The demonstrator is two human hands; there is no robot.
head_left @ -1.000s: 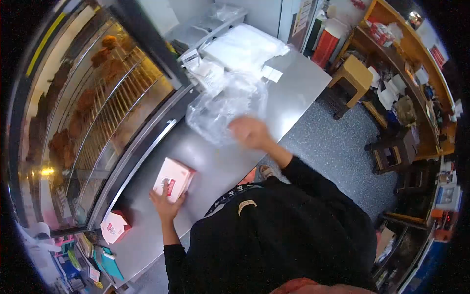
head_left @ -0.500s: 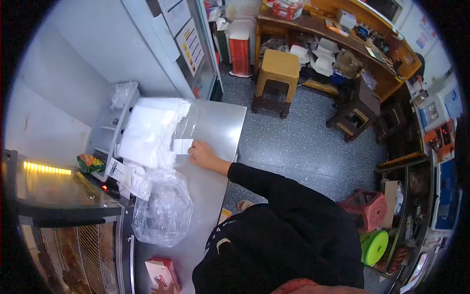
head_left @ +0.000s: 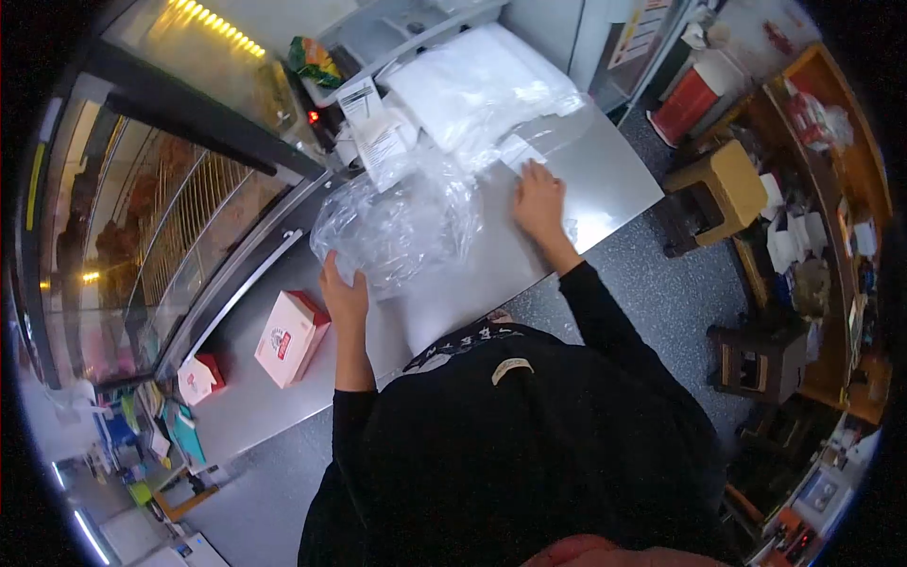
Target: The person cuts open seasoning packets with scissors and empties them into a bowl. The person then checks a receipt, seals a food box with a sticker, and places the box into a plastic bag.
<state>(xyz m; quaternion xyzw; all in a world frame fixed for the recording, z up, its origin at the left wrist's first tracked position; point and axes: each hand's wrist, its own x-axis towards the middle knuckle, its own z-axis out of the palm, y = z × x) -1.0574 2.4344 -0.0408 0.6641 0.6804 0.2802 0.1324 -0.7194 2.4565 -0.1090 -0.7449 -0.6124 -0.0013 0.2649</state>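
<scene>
My left hand point(head_left: 346, 300) is at the near edge of a crumpled clear plastic bag point(head_left: 402, 222), with thumb and index finger apart. Whether it touches the plastic, I cannot tell for certain. Further right, my right hand point(head_left: 541, 203) has its fingers curled at the edge of a small white paper slip point(head_left: 516, 152) on the steel counter point(head_left: 605, 170). Beyond them lies a stack of white plastic bags point(head_left: 472, 85). A pink-and-red box point(head_left: 288, 340) stands to the left of my left hand, with a smaller similar box point(head_left: 200, 378) behind it.
A glass display cabinet point(head_left: 179, 198) with wire racks borders the counter on the left. Printed papers point(head_left: 373, 132) and a green packet point(head_left: 314, 62) lie at the back. On the floor to the right are a tan stool point(head_left: 723, 194) and a dark stool point(head_left: 761, 359).
My view has turned to the left. My left hand has moved from the pink-and-red box to beside the clear plastic bag. My right hand is still at the white slip.
</scene>
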